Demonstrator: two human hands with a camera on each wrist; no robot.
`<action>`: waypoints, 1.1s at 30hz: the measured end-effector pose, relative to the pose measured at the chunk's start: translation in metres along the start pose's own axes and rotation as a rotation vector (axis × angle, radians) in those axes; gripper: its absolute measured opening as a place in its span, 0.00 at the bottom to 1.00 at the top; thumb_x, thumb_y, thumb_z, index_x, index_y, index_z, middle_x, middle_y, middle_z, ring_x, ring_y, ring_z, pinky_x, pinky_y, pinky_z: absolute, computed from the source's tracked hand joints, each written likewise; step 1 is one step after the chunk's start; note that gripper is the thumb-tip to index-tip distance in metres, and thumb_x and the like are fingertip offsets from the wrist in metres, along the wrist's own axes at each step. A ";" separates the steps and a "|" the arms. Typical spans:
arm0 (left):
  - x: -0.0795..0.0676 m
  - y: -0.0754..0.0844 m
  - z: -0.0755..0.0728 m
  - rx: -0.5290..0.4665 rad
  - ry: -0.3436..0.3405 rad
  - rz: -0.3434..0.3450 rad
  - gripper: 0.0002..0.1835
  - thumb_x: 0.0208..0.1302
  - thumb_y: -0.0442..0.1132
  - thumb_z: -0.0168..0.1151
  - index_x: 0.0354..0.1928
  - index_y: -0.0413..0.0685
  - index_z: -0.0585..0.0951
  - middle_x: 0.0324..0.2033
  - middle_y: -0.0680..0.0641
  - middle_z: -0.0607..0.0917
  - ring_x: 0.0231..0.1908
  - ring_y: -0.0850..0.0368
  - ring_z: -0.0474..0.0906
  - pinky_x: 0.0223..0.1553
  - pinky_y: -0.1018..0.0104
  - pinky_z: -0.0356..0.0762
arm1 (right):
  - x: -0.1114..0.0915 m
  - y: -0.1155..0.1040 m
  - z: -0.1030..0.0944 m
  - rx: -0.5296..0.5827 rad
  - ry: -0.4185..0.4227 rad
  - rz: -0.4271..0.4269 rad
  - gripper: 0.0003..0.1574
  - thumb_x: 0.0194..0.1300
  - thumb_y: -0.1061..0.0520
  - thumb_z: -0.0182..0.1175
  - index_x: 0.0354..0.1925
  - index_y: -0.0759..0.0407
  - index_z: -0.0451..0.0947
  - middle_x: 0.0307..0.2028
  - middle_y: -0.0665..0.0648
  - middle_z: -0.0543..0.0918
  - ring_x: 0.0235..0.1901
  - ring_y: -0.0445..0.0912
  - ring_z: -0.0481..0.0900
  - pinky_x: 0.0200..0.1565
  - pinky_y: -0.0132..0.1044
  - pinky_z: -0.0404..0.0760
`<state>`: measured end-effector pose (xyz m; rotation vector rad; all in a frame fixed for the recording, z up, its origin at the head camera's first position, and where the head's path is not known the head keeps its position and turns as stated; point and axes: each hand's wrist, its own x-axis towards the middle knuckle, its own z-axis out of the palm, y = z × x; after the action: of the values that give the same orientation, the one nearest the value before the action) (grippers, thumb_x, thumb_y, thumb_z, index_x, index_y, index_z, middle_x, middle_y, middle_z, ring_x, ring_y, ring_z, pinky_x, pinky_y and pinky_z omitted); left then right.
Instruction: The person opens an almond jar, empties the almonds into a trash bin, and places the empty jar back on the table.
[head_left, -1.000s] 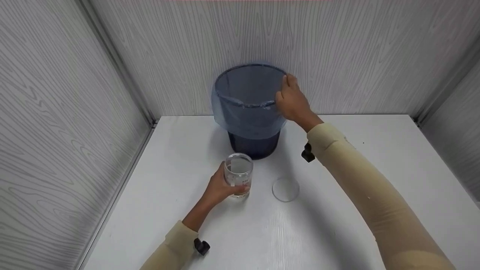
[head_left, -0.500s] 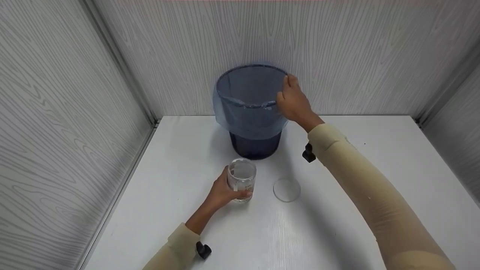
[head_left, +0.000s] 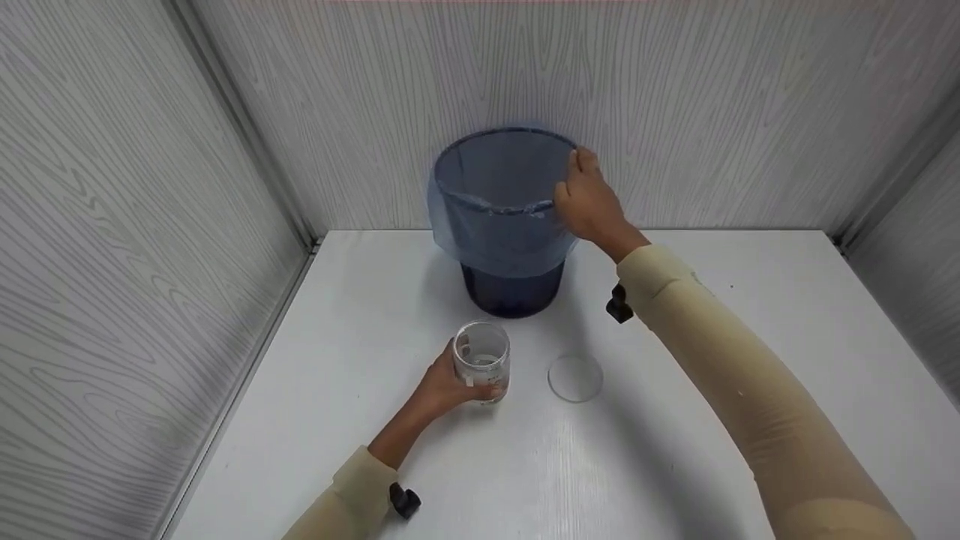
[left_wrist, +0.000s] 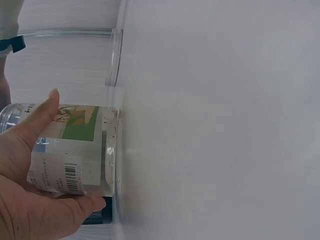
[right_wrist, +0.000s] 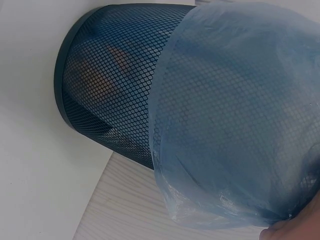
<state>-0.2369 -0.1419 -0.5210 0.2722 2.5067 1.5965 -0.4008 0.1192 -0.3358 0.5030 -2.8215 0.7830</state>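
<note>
My left hand (head_left: 442,386) grips a clear jar (head_left: 484,367) round its side, thumb across the front. The jar has no lid on and stands upright; in the left wrist view its base appears to meet the tabletop, and a printed label (left_wrist: 80,125) with a barcode shows. Beyond it stands a dark mesh waste bin (head_left: 514,296) lined with a translucent blue bag (head_left: 502,244) folded over the rim. My right hand (head_left: 589,199) holds the bin's rim and bag at the right side. Some contents show dimly through the mesh in the right wrist view.
A clear round lid (head_left: 575,378) lies flat on the white table (head_left: 300,420), right of the jar. Wood-grain panels enclose the table: a back wall (head_left: 360,112) behind the bin, a left wall (head_left: 135,262) and a right wall (head_left: 915,247).
The jar, in my left hand, has moved slightly toward me, away from the bin. My right hand has kept its hold on the bin's rim, and the lid has stayed put.
</note>
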 end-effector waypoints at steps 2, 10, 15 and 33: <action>0.000 -0.001 0.000 -0.001 -0.010 -0.006 0.59 0.38 0.48 0.79 0.72 0.56 0.53 0.63 0.50 0.68 0.64 0.51 0.61 0.64 0.51 0.58 | 0.000 0.000 0.000 0.001 -0.005 0.002 0.40 0.71 0.46 0.21 0.71 0.68 0.32 0.73 0.61 0.33 0.71 0.49 0.32 0.69 0.45 0.45; 0.002 -0.004 -0.001 -0.049 -0.023 -0.005 0.59 0.37 0.45 0.80 0.72 0.55 0.52 0.62 0.47 0.69 0.64 0.50 0.62 0.64 0.50 0.58 | 0.001 -0.001 0.001 0.004 0.005 0.004 0.40 0.71 0.46 0.22 0.71 0.67 0.33 0.73 0.62 0.34 0.71 0.49 0.32 0.69 0.44 0.45; 0.001 0.004 0.000 -0.052 -0.034 -0.010 0.59 0.40 0.43 0.79 0.72 0.51 0.51 0.63 0.43 0.67 0.65 0.45 0.60 0.64 0.47 0.56 | 0.001 -0.002 0.001 0.007 0.015 -0.004 0.40 0.71 0.46 0.23 0.71 0.68 0.33 0.73 0.62 0.33 0.71 0.49 0.32 0.69 0.44 0.44; -0.006 0.013 -0.043 0.157 -0.157 -0.014 0.54 0.45 0.33 0.74 0.72 0.46 0.53 0.70 0.42 0.56 0.70 0.45 0.47 0.68 0.47 0.45 | 0.001 -0.003 0.000 0.084 0.003 0.025 0.40 0.70 0.47 0.25 0.72 0.65 0.31 0.73 0.59 0.31 0.71 0.47 0.31 0.69 0.43 0.45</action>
<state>-0.2401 -0.1755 -0.4906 0.3821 2.5086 1.3198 -0.4009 0.1167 -0.3338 0.4794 -2.8062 0.9098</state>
